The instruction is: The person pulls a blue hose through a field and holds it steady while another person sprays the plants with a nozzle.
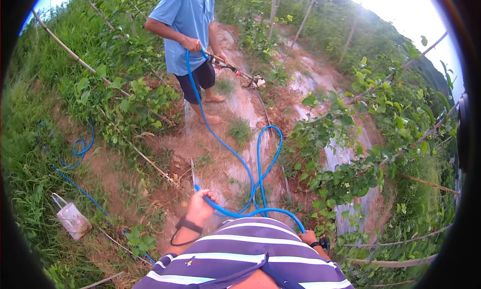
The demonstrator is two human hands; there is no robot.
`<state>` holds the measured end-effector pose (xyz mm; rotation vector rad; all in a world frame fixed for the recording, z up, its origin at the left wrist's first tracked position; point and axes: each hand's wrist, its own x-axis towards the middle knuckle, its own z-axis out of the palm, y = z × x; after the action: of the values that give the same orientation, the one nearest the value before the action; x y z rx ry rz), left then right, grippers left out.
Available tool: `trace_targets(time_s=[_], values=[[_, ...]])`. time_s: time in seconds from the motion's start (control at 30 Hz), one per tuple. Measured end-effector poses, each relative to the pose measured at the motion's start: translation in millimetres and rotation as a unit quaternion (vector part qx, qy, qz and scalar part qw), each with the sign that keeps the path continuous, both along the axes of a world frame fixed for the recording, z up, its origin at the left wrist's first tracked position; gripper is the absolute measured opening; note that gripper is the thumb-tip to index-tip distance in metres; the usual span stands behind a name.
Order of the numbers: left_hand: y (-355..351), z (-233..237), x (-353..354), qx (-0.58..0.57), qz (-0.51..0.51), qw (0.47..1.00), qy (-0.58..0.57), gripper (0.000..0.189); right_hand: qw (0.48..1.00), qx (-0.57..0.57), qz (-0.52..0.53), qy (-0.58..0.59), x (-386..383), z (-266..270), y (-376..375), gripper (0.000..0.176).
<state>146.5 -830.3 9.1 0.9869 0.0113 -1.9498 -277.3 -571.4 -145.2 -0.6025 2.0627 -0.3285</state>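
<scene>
Between the plant rows [345, 179], the left hand [200, 205] and right hand [308, 237] each gripped the blue hose [265, 210], probably lifting its slack off the ground [165, 149]. It looped ahead to a co-worker [183, 18].

No legible text, number or sign in view.
Checked: the small emblem [190, 261] on the striped shirt [240, 249], below the fingers of the left hand [200, 206], is too small to read. The blue hose [235, 161] gripped in those fingers has no readable marking. The white bag [72, 220], well left of them, is blurred.
</scene>
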Motion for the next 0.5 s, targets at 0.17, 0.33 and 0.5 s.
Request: trace_targets(time_s=[0.17, 0.33, 0.5], values=[[4.6, 2.5, -1.9, -0.019, -0.014, 1.000, -0.015, 0.013, 0.998, -0.003, 0.059, 0.016, 4.6, 1.2, 2.7, 0.024], [5.3, 6.8, -1.8, -0.011, -0.008, 1.000, -0.015, 0.010, 0.999, -0.009, 0.046, 0.001, 7.4, -1.6, 0.0, 0.021], [5.2, 12.9, -1.0, -0.001, 0.008, 0.999, -0.031, 0.008, 1.000, 0.002, 0.001, -0.025, 7.9, -11.1, -4.6, 0.017]])
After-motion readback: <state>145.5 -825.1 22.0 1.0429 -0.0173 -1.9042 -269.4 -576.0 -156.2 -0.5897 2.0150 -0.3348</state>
